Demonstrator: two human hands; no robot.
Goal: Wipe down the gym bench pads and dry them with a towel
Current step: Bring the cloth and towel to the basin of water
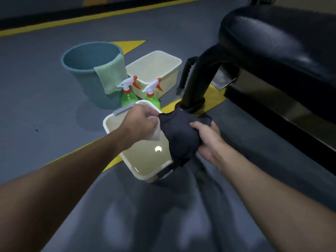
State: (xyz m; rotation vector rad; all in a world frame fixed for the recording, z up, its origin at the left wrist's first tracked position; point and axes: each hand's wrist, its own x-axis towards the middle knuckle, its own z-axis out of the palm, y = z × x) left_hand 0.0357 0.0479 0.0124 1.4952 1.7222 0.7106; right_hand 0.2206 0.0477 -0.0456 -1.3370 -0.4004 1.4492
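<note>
Crossing the grey floor (36,110), yellow stripes (215,99) pass under the cream tub (132,170).

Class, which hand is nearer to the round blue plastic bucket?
Left. The left hand, pinching a white cloth, is below-right of the round blue plastic bucket; the right hand is farther right, gripping the dark cloth.

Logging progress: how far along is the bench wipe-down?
Done: nothing evident on the black padded bench. In hand: right hand grips a dark cloth, left hand pinches a white cloth, over the cream plastic basin of liquid. Left: wiping, then drying; the green towel hangs on the blue bucket.
</note>
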